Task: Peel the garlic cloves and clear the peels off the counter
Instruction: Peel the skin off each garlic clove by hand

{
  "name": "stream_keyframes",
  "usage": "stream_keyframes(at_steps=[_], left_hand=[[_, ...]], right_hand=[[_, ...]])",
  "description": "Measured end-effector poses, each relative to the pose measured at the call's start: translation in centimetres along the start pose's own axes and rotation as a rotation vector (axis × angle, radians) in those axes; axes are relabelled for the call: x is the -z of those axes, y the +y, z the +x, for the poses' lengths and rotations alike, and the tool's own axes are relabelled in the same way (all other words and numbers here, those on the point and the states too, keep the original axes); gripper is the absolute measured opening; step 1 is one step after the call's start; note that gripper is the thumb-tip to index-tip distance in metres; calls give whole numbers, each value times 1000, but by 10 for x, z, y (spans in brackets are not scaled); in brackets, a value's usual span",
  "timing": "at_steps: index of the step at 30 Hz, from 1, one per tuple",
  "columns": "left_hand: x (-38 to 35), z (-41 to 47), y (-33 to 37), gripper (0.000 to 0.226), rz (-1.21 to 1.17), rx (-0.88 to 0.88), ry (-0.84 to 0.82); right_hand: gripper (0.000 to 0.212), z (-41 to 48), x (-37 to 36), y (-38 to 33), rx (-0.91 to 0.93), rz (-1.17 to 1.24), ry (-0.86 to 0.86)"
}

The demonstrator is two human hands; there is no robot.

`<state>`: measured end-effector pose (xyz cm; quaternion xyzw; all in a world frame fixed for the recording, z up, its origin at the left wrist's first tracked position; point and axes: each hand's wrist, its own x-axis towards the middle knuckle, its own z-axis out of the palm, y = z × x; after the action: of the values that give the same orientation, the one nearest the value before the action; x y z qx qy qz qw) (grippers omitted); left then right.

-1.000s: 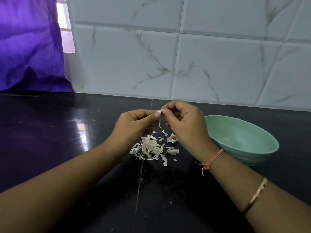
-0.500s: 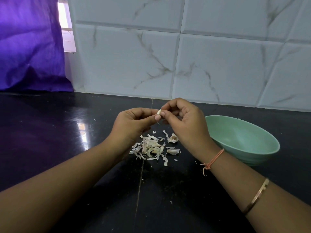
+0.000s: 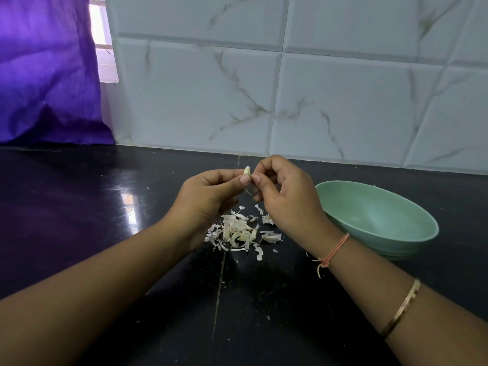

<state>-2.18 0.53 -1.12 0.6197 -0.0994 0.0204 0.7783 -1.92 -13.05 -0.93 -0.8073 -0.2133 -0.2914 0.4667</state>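
Your left hand [image 3: 204, 200] curls round the garlic clove [image 3: 247, 170], thumb pinching its lower end, the tip showing between your hands. It is likely light, firm and slick where bare, so hold the base; its skin is papery. The peels [image 3: 237, 231] lie beneath both hands. Your right hand [image 3: 286, 198] pinches the clove's side; the bowl [image 3: 422, 237] sits just right of it

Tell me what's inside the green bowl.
The green bowl shows only its bare inner wall; no cloves or peels visible. The right hand covers its left edge, so that part is unseen.
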Motion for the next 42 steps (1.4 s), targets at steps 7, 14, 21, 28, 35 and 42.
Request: stream_keyframes(at_steps=[7,14,21,28,35,42], left_hand=[[3,4,2,24,-309,231,-81],[7,8,3,11,-406,244,-63],[9,12,4,11,-437,189,44],[9,12,2,15,-385,182,30],[3,10,-3,17,-259,106,-39],[1,7,-4,10,-188,21,-64]], right_hand=[[9,-1,-2,-3,18,-13,-32],[6,-3,-1,-6,26,-69,-74],[10,-4,-1,-6,-12,-53,-77],[21,-4,-4,0,-99,-18,-60],[22,-2,-1,1,-154,35,43],[8,-2,-2,-3,-148,155,31]])
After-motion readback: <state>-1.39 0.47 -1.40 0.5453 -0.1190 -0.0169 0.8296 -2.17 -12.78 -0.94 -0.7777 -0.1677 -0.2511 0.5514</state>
